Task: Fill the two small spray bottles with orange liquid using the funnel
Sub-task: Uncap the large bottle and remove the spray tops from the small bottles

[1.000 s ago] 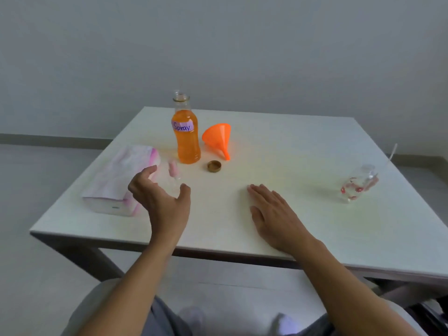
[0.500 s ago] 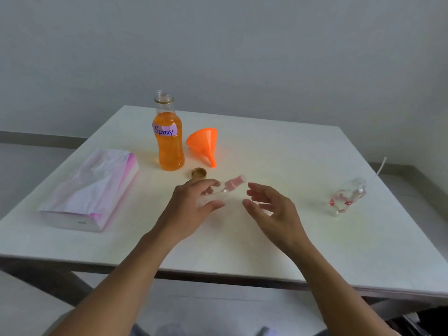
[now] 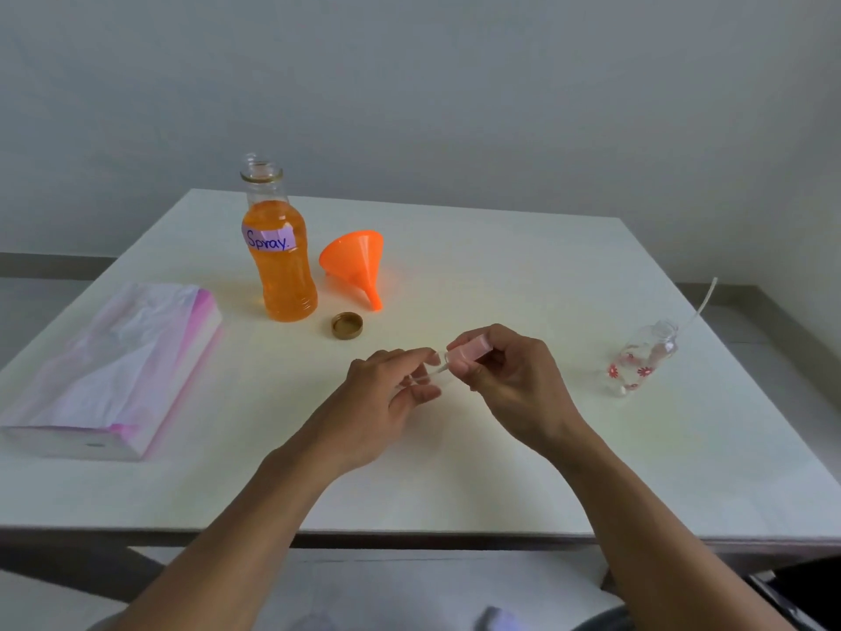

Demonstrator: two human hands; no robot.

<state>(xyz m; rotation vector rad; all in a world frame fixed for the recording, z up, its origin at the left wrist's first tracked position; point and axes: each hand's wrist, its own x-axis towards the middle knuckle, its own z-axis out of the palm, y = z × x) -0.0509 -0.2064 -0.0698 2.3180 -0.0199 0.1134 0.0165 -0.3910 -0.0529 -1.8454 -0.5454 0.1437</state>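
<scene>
Over the middle of the white table [image 3: 523, 448], my left hand [image 3: 387, 403] grips the clear body of a small spray bottle [image 3: 432, 373], mostly hidden by the fingers. My right hand [image 3: 509, 380] pinches that bottle's pink spray cap [image 3: 471, 350]. An open bottle of orange liquid [image 3: 280, 266] labelled "Spray" stands at the back left, its gold cap [image 3: 347, 325] lying in front of it. An orange funnel [image 3: 357, 266] lies on its side beside the bottle. A second small clear spray bottle [image 3: 644, 364] with red flowers lies at the right, capless.
A pink and white tissue pack [image 3: 109, 371] lies at the table's left side. A thin white tube [image 3: 705, 298] sticks up past the flowered bottle at the right edge. A grey wall stands behind the table.
My left hand picked up the small bottle from beside the tissue pack and carried it to the middle. My right hand lifted off the table and took hold of the pink cap.
</scene>
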